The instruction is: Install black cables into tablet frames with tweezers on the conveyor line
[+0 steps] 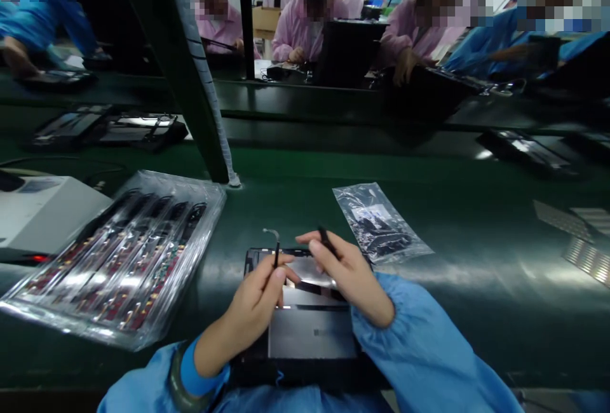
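In front of me lies an opened tablet-like device point(312, 335) with a black frame and a flat silver battery-like block. Over its left side, my left hand point(255, 302) pinches a thin black cable point(277, 253) whose pale end curls at the top. My right hand point(350, 273) is above the device's right side, closed round a short dark pen-like tool point(327, 241) with its index finger stretched toward the left. What kind of tool it is cannot be made out. The two hands are close together but apart.
On the left, a clear plastic tray point(216, 200) holds several small circuit boards with black cables, beside a white box point(52, 209) with a red light. A clear bag point(381, 222) of dark parts lies beyond my right hand. A slanted green post point(190, 76) rises ahead; co-workers sit across.
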The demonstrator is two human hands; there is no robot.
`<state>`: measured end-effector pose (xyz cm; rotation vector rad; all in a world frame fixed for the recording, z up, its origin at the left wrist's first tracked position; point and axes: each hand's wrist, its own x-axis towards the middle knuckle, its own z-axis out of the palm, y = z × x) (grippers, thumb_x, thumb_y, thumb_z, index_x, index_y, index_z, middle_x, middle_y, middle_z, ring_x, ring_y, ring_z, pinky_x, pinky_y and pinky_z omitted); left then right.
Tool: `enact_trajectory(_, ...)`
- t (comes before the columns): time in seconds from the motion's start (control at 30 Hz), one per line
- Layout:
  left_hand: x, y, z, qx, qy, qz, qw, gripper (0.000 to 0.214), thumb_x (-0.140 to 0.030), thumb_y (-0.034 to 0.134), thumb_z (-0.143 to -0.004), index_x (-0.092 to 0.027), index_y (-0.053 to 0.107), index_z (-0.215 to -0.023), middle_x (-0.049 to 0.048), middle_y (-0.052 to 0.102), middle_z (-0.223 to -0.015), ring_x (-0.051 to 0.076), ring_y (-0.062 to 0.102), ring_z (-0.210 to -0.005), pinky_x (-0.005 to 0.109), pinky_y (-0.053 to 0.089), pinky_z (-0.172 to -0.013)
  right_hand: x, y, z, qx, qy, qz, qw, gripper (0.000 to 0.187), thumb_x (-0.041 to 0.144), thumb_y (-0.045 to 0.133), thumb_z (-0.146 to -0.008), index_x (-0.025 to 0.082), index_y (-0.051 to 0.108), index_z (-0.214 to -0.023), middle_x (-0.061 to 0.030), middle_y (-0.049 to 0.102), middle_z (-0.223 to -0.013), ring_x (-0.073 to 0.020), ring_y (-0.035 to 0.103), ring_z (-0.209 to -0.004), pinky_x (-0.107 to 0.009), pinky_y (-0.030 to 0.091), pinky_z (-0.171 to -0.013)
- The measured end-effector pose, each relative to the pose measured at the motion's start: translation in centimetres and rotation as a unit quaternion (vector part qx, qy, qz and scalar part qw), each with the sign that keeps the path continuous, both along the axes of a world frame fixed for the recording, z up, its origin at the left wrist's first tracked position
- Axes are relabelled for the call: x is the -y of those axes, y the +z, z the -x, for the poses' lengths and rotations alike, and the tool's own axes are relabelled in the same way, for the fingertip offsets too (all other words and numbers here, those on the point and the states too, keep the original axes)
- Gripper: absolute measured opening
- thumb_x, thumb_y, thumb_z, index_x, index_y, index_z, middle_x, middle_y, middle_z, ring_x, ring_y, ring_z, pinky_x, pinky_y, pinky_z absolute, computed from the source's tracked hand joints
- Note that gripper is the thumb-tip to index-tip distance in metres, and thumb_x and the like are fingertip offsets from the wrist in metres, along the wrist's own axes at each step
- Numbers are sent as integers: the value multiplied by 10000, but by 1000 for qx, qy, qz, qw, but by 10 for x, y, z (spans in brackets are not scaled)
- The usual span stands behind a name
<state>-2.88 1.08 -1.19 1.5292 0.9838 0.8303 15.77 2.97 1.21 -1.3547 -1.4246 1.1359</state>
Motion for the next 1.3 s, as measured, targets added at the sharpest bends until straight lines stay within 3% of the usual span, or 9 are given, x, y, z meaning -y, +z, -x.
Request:
enact_trajectory(0.17,1,0,-1,-44,-27,-112,992,191,-291,391,-979,-175,534,-1031,24,623,-814,124,591,-736,230,470,-696,1,-1,34,-12,10,6,1000,306,448,545,-882,158,642,-857,-23,641,-723,-114,569,-587,-206,432,-516)
enact_trajectory(0.37,-6,-8,2,-61,197,-297,933,126,-173,557,-895,-192,587,-1016,34,620,-933,148,575,-897,267,457,-802,13,-2,39,156,-31,-296,942,106,169,531,-887,143,599,-811,-22,617,-776,-108,576,-710,-205,434,-638)
enact_trajectory(0.5,-5,-7,1,-74,231,-302,922,87,-162,578,-879,-191,604,-956,14,622,-871,134,586,-834,252,459,-760,24,-5,44,266,-3,-384,884,113,115,492,-906,124,589,-848,-51,615,-814,-138,573,-758,-242,432,-676)
enact_trajectory(0.63,-4,-4,0,-83,235,-252,935,64,-174,559,-860,-183,620,-843,-1,624,-790,124,594,-761,234,455,-719,28,-9,46,284,21,-394,874,119,118,495,-906,122,591,-835,-52,598,-787,-140,561,-733,-248,418,-653)
enact_trajectory(0.73,-5,-4,1,-85,222,-158,958,89,-208,554,-818,-171,619,-768,-1,619,-728,124,582,-697,225,445,-669,28,-10,42,217,26,-349,911,145,148,496,-904,142,581,-787,-30,586,-728,-122,555,-685,-231,406,-616)
enact_trajectory(0.87,-6,-2,2,-36,193,-35,980,149,-285,536,-794,-159,590,-735,3,595,-667,121,554,-623,212,429,-583,26,-8,22,-2,-24,-99,995,188,298,550,-874,153,589,-762,-25,624,-697,-83,512,-530,-186,377,-486)
enact_trajectory(1.03,-1,17,31,-109,193,-90,971,134,-257,502,-829,-165,571,-761,-6,578,-669,116,556,-614,208,436,-576,27,4,-29,-279,-130,149,940,399,463,750,-685,134,525,-670,29,523,-538,5,230,-330,-146,191,-342)
enact_trajectory(1.1,-5,28,57,-210,226,-221,925,101,-210,496,-845,-164,573,-797,5,593,-723,131,574,-675,232,449,-643,30,11,-47,-304,-186,182,916,438,441,820,-586,138,512,-659,35,522,-559,7,244,-335,-142,222,-331)
enact_trajectory(1.3,-40,44,138,-567,165,-465,660,136,-191,498,-876,-151,582,-778,47,583,-710,229,551,-763,398,422,-788,38,17,-73,-309,-310,194,878,516,383,866,-422,168,455,-648,54,435,-550,-12,268,-358,-156,316,-315)
